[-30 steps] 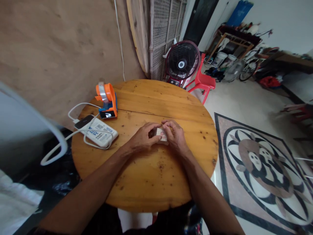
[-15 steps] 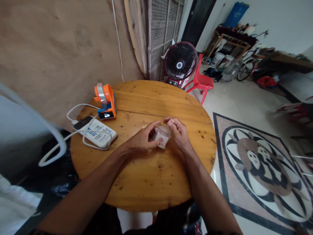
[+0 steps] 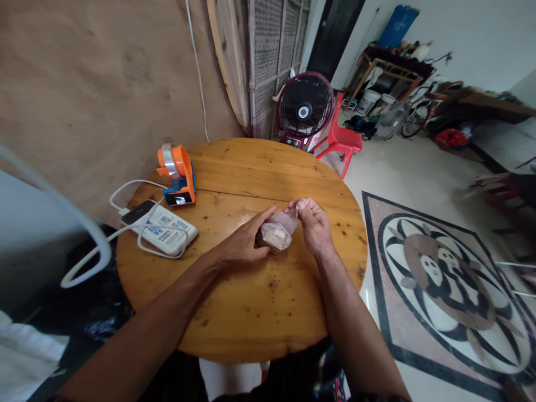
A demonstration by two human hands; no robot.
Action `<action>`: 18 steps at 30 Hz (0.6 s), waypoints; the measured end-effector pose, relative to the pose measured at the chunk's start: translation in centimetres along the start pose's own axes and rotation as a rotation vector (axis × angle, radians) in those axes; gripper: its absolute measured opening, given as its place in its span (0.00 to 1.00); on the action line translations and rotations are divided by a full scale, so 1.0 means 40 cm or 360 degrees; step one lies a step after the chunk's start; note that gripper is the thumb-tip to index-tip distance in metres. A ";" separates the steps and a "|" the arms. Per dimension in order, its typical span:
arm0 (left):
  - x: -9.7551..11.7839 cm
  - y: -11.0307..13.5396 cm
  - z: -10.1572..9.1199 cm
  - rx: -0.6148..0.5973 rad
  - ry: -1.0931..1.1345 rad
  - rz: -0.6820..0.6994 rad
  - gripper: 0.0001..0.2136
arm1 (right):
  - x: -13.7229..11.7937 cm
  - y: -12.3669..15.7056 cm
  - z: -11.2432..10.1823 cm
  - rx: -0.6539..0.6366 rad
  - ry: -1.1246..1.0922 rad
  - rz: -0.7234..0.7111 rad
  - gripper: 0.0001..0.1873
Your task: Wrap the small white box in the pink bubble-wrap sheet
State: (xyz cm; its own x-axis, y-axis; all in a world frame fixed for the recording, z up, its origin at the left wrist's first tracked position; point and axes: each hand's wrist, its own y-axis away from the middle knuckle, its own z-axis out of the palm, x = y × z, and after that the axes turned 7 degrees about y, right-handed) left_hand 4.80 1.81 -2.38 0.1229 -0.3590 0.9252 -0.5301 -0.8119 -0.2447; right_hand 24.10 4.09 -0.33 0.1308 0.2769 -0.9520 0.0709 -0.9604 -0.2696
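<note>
A small pale block in a clear plastic bag (image 3: 276, 235) is at the middle of the round wooden table (image 3: 268, 312). My left hand (image 3: 247, 237) grips the bag and block from the left side, with thumb and fingers curved around it. At the bag's upper right, my right hand (image 3: 313, 223) is closed in a pinch on the edge of the clear plastic, and a thin whitish bit shows at the fingertips. The block's lower side is partly hidden by the plastic and my left hand.
An orange tape dispenser (image 3: 180, 173) stands at the table's back left. Nearby lie a white power bank (image 3: 167, 234), a dark phone (image 3: 140, 212) and a looped white cable (image 3: 125, 183). Beyond the table are a fan (image 3: 305, 109) and a red chair (image 3: 344, 137).
The bagged block has turned, so the reddish round mark on its face no longer shows. My right hand has shifted slightly right, and the plastic beneath its fingertips is drawn out more.
</note>
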 end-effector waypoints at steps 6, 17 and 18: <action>0.018 -0.004 0.005 -0.0052 0.0054 0.0019 0.41 | -0.006 -0.008 -0.011 0.0034 -0.0136 0.0120 0.18; 0.022 -0.005 -0.024 -0.0127 0.0698 -0.0149 0.29 | -0.009 -0.013 -0.022 0.0051 -0.0378 0.0197 0.16; 0.025 -0.005 -0.026 -0.0104 0.0713 -0.0201 0.26 | -0.008 -0.014 -0.024 0.0061 -0.0403 0.0203 0.16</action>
State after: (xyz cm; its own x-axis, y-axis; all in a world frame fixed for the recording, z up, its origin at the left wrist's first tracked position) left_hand 4.16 2.09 -1.12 -0.1772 -0.0135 0.9841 -0.5876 -0.8007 -0.1168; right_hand 24.95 4.55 0.28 -0.1151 0.1413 -0.9833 0.0317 -0.9888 -0.1458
